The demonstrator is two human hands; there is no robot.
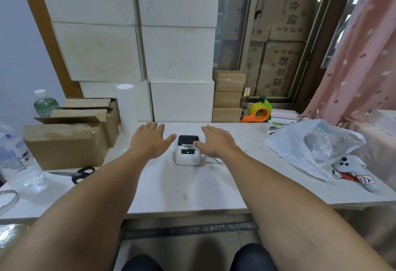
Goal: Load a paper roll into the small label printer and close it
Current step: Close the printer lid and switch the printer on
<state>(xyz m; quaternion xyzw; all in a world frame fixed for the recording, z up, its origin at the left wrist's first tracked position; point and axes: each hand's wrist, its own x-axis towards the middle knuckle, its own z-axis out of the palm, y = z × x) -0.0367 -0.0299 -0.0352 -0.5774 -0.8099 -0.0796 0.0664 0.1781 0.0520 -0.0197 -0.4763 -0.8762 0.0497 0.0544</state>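
The small white label printer (187,150) sits mid-table (192,189), lid down, a green light lit on its front panel. Both hands flank it, palms down, fingers spread — neither grips anything. The left hand (150,141) hovers just left of it; the right hand (215,142) has its thumb at the printer's right top edge. Scissors (79,174) lie near left — a plastic bag (308,144) lies right.
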